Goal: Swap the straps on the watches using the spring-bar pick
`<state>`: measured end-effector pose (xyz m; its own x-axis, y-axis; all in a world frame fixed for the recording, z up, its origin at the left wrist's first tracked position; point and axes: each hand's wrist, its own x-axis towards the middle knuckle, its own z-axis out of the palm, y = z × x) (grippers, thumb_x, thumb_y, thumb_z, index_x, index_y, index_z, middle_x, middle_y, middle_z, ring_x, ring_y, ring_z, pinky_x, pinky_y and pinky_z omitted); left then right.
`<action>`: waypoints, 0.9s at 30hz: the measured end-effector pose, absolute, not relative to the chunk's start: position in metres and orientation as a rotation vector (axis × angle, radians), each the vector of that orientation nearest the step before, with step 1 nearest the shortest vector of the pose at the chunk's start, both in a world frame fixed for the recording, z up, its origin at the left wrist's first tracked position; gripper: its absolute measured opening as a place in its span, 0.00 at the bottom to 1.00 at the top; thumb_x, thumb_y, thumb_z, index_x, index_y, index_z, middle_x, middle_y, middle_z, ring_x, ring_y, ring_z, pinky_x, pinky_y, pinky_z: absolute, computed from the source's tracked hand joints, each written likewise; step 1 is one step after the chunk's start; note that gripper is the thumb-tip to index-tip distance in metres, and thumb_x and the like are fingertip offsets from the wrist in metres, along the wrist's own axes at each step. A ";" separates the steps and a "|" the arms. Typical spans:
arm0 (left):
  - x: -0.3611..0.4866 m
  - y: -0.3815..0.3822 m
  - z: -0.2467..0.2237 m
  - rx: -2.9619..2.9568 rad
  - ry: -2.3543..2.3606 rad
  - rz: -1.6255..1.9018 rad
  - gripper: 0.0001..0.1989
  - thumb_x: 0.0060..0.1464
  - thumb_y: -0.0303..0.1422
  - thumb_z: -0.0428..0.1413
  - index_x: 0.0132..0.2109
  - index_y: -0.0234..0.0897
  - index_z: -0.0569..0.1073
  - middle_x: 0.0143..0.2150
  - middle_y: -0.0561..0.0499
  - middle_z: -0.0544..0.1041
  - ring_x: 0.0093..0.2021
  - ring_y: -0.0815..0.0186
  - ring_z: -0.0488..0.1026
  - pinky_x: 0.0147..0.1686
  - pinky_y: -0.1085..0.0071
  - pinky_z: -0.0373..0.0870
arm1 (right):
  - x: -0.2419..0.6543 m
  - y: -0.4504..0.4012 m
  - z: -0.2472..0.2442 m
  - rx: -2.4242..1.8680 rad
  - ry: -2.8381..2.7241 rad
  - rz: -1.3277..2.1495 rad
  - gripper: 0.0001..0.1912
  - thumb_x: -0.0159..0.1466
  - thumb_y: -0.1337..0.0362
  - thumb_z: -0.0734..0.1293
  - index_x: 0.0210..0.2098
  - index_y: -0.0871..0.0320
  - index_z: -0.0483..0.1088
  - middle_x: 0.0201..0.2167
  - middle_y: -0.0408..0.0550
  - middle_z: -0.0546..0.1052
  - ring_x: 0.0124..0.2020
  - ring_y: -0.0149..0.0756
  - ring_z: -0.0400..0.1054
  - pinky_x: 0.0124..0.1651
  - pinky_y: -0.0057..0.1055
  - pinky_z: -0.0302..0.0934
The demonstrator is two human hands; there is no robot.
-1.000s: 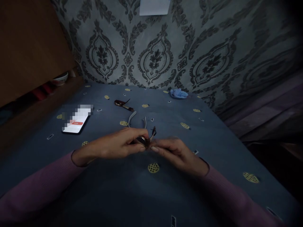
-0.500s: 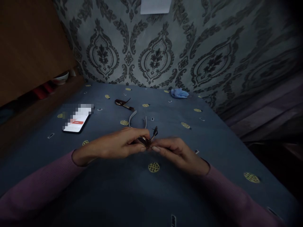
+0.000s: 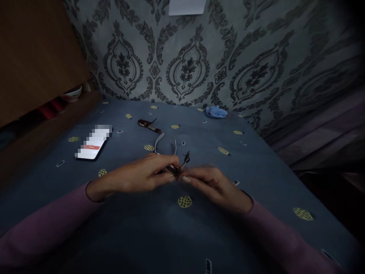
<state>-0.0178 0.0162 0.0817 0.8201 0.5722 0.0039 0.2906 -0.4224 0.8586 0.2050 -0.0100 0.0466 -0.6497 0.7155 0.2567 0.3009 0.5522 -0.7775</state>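
Between thumb and fingers my left hand (image 3: 142, 173) pinches a small dark, shiny item (image 3: 172, 168), perhaps a watch, whose strap-like end sticks up to the right. My right hand (image 3: 218, 188) is closed in a pinch at the item's right side; what its fingertips grip is too small to make out. Just beyond my left fingers lie the curved grey handles of a pliers-like tool (image 3: 159, 142), its other end hidden by the hand. Farther back rests a second brown item with a strap (image 3: 146, 124).
A phone (image 3: 92, 146) with a lit screen lies at the left on the patterned blue cloth (image 3: 137, 228). Near the wall is a crumpled blue cloth or plastic piece (image 3: 216, 112). A bowl (image 3: 72, 94) sits on a shelf at the left under a wooden panel.
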 end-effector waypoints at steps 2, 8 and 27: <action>-0.017 0.016 0.083 2.083 0.672 0.357 0.03 0.60 0.26 0.49 0.37 0.38 0.66 0.26 0.57 0.67 0.28 0.69 0.64 0.29 0.73 0.59 | 0.204 -0.011 0.046 -0.789 -2.246 0.886 0.18 0.74 0.58 0.58 0.38 0.62 0.75 0.23 0.42 0.71 0.22 0.27 0.64 0.28 0.24 0.59; -0.017 0.017 0.082 2.148 0.714 0.351 0.04 0.59 0.25 0.49 0.37 0.38 0.67 0.24 0.59 0.65 0.27 0.69 0.65 0.31 0.72 0.60 | 0.202 -0.012 0.043 -0.771 -2.244 0.772 0.16 0.74 0.61 0.59 0.40 0.61 0.76 0.21 0.41 0.71 0.19 0.26 0.63 0.26 0.24 0.58; -0.018 0.021 0.072 2.085 0.725 0.326 0.01 0.60 0.28 0.50 0.38 0.38 0.65 0.25 0.58 0.63 0.26 0.69 0.62 0.27 0.72 0.57 | 0.198 -0.014 0.035 -0.823 -2.363 0.446 0.15 0.73 0.68 0.57 0.34 0.61 0.72 0.21 0.41 0.69 0.19 0.26 0.62 0.26 0.24 0.54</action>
<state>-0.0175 0.0208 0.0723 0.7952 0.6053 -0.0362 0.3745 -0.4432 0.8145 0.1984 -0.0136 0.0353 -0.6338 0.6486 0.4215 0.4503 0.7524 -0.4807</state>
